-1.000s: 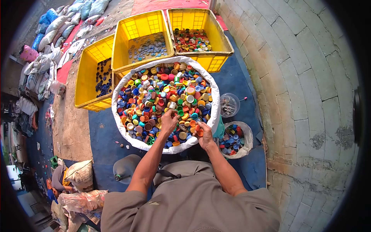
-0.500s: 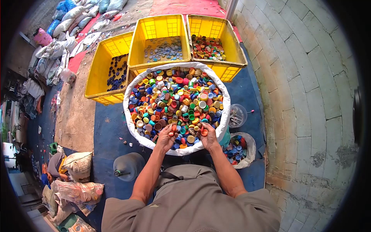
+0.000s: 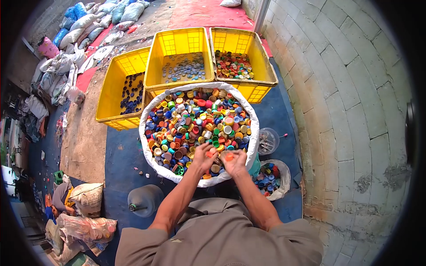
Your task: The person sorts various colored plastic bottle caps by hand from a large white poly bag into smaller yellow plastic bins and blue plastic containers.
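A white-rimmed sack [image 3: 144, 150] brims with plastic bottle caps [image 3: 195, 117] of many colours. Over its near side, my left hand [image 3: 203, 160] is closed around red-orange caps [image 3: 210, 154]; their exact number is hard to make out. Close beside it, my right hand [image 3: 235, 165] pinches an orange cap [image 3: 229, 157] between thumb and fingers. Both hands are slightly blurred, and loose caps lie just beneath them.
Beyond the sack stand three yellow crates: the left crate [image 3: 102, 104] has dark caps, the middle crate [image 3: 148, 66] pale blue ones, the right crate [image 3: 266, 66] mixed red ones. A small sack [image 3: 284, 186], a clear tub [image 3: 276, 141] and a large bottle [image 3: 148, 199] flank me.
My hands have come closer together, still holding caps. The camera view has tilted, so the sack and crates appear lower in the picture.
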{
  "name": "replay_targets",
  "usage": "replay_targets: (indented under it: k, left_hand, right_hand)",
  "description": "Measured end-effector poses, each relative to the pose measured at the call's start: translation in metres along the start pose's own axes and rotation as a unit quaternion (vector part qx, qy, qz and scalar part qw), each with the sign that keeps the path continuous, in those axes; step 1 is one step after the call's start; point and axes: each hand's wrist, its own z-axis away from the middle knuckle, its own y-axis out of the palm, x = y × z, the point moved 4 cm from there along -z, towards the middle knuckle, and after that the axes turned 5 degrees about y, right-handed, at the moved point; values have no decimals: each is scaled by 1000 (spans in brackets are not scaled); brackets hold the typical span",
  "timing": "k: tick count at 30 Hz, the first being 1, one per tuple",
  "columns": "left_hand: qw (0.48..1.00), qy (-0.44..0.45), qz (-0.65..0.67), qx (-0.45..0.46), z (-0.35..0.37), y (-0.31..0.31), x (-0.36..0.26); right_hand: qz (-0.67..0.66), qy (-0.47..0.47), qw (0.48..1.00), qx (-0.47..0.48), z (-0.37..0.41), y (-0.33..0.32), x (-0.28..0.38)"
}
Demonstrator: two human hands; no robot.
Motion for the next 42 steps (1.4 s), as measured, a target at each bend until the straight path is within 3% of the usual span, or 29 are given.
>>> replay_targets:
  k: [2, 3, 4, 5, 6, 8, 11, 14, 16, 18, 21, 28, 32, 33, 36, 37, 40, 42]
  left_hand:
    - [994, 84, 30, 64, -26, 76, -24]
    - [979, 65, 80, 174, -37, 118, -41]
    - [979, 68, 77, 174, -16, 164, -56]
    - [957, 56, 104, 266, -7, 198, -70]
    - [950, 87, 119, 274, -8, 216, -79]
    - [950, 92, 104, 278, -9, 226, -90]
    - [973, 110, 37, 201, -17, 185, -90]
    - [984, 149, -4, 100, -23, 115, -85]
    - [987, 157, 26, 2, -19, 58, -76]
    - [990, 144, 2, -7, -5, 10, -70]
    - [984, 140, -44, -98, 16, -52, -59]
    - [972, 128, -75, -184, 61, -104, -37]
    - [978, 120, -75, -155, 70, -125, -26]
    - [979, 121, -69, -150, 74, -125, -24]
    - [979, 129, -56, -149, 84, -125, -21]
    - [980, 131, -59, -141, 88, -124, -21]
    - [979, 136, -81, -132, 100, -121, -23]
    - [976, 139, -79, -144, 106, -120, -24]
  right_hand:
    - [-68, -83, 979, 175, 33, 105, 42]
    - [-102, -105, 969, 197, 45, 141, 63]
    - [-88, -120, 957, 250, 52, 166, 83]
    - [-74, -135, 941, 301, 61, 191, 102]
    - [-97, -126, 933, 323, 62, 205, 114]
    - [-71, -163, 947, 268, 71, 213, 125]
    - [-85, -163, 947, 264, 59, 180, 126]
    - [-5, -186, 952, 242, 55, 134, 105]
    - [82, -199, 964, 153, 44, 91, 89]
    - [201, -212, 954, 63, 43, 51, 70]
    - [317, -215, 924, -5, 29, -3, 47]
    - [429, -250, 868, -20, 35, 10, 10]
    - [625, -407, 665, -27, 10, 24, 2]
    - [646, -395, 652, -25, 10, 32, 0]
    - [744, -499, 444, -8, 6, 58, -8]
    - [758, -455, 467, 7, 2, 66, -10]
    - [791, -464, 397, 22, -8, 83, -17]
    - [805, -453, 382, 26, -20, 88, -20]
